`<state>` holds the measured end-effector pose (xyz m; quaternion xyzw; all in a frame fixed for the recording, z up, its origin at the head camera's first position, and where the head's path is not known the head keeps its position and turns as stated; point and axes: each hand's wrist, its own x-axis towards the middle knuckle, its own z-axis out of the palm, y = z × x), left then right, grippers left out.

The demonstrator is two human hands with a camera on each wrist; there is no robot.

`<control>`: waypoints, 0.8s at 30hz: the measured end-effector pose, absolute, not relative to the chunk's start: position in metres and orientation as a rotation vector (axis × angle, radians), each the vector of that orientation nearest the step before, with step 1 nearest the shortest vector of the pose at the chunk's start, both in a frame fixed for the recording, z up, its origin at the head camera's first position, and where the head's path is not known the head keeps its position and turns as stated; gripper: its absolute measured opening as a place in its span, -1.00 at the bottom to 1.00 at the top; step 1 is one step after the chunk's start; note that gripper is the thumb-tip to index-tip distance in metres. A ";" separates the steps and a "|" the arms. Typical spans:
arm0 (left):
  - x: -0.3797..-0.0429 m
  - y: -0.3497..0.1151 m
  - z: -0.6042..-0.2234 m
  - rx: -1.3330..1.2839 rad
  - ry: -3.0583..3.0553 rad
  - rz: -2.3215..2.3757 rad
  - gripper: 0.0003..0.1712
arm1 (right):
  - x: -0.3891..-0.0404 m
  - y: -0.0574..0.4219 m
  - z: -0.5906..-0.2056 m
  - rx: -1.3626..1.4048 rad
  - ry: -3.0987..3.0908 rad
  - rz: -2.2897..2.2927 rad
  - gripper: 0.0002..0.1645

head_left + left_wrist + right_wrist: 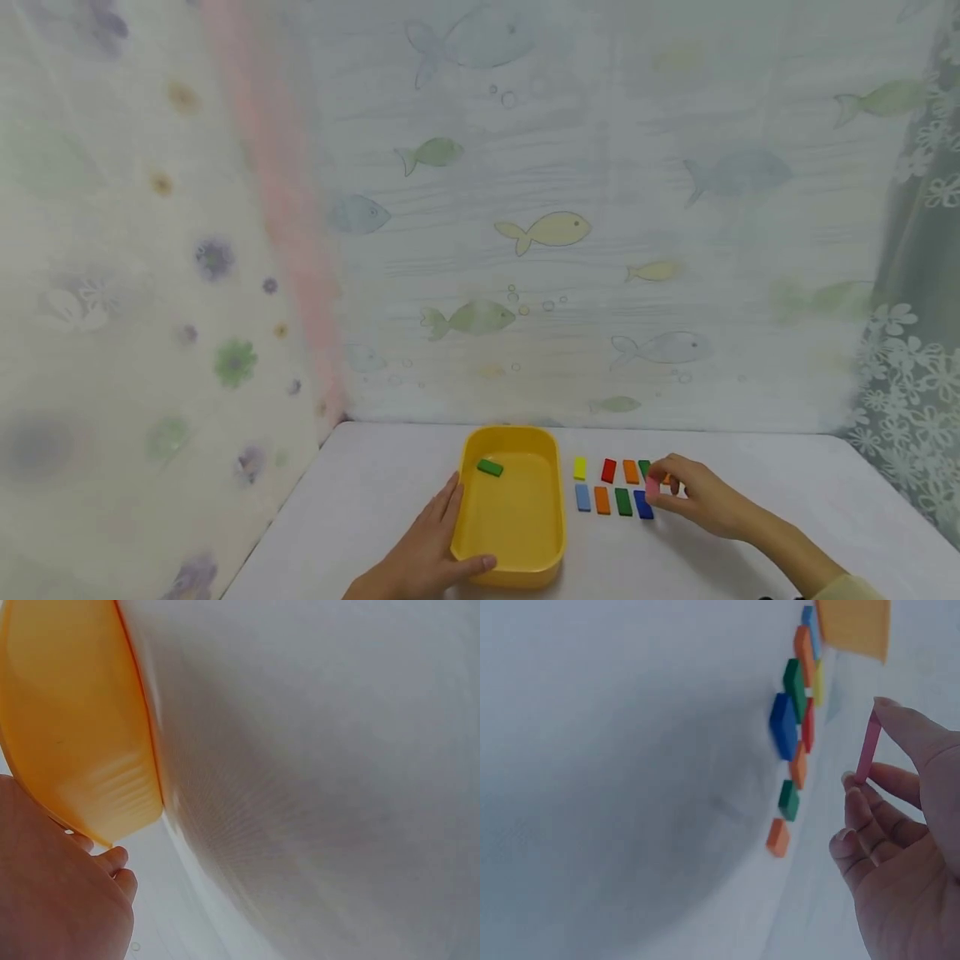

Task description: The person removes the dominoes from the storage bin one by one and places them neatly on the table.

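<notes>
My right hand pinches a small pink block between thumb and fingertips, raised above the right end of the block rows. In the right wrist view the pink block is seen edge-on, the thumb at its upper end. My left hand rests against the near left corner of a yellow tray, fingers extended along its left side and thumb at the near rim. Inside the tray, toward the far left, lies a green block. Closest to the right hand on the table are a dark blue block and a partly hidden green block.
Two rows of blocks lie right of the tray. The far row has a yellow block, a red block and orange ones; the near row has a light blue block, an orange block and a green one. A fish-patterned curtain hangs behind.
</notes>
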<state>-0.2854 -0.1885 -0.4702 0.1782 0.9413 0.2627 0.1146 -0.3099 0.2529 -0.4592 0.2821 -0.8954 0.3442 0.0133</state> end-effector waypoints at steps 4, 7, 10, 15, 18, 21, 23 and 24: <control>-0.286 -0.188 -0.472 0.498 2.759 0.780 0.36 | -0.313 0.258 -0.465 0.908 -2.808 1.046 -0.64; -0.286 -0.188 -0.472 0.484 2.749 0.786 0.37 | -0.315 0.261 -0.467 0.893 -2.853 1.047 -0.64; -0.286 -0.189 -0.471 0.493 2.757 0.780 0.36 | -0.317 0.264 -0.469 0.872 -2.890 1.041 -0.62; -0.285 -0.188 -0.469 0.506 2.766 0.770 0.36 | -0.319 0.271 -0.474 0.861 -2.915 1.042 -0.58; -0.284 -0.187 -0.469 0.496 2.750 0.783 0.36 | -0.321 0.273 -0.478 0.829 -2.953 1.045 -0.60; -0.284 -0.188 -0.470 0.485 2.742 0.789 0.37 | -0.323 0.273 -0.482 0.788 -2.986 1.045 -0.61; -0.285 -0.188 -0.471 0.478 2.747 0.783 0.38 | -0.324 0.272 -0.483 0.783 -2.994 1.037 -0.61; -0.286 -0.188 -0.471 0.479 2.751 0.780 0.38 | -0.324 0.272 -0.484 0.779 -2.998 1.042 -0.60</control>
